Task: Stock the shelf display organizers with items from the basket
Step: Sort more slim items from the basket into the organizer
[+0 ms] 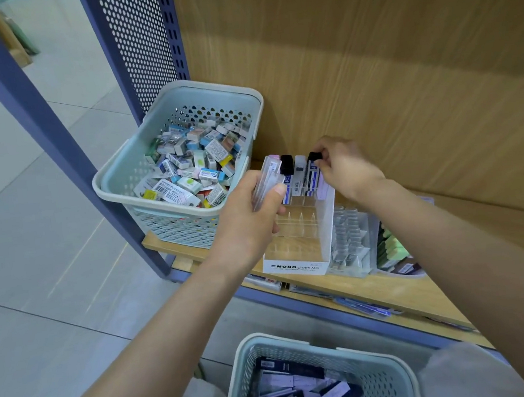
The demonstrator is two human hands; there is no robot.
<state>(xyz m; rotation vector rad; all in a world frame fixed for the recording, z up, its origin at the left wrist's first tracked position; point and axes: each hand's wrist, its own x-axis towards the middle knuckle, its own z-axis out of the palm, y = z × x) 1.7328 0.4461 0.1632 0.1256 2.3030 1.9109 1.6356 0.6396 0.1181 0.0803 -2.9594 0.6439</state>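
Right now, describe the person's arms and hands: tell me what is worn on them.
Both arms are bare along their whole visible length. No sleeve, glove, watch, bracelet or ring shows on the left hand or the right hand. The pale grey fabric at the bottom edge may be clothing, but that is unclear.

Pale teal perforated basket (211, 95); wood-grain shelf back (368, 57); periwinkle perforated side panel (138, 49); white organizer (329, 223), black lettering.
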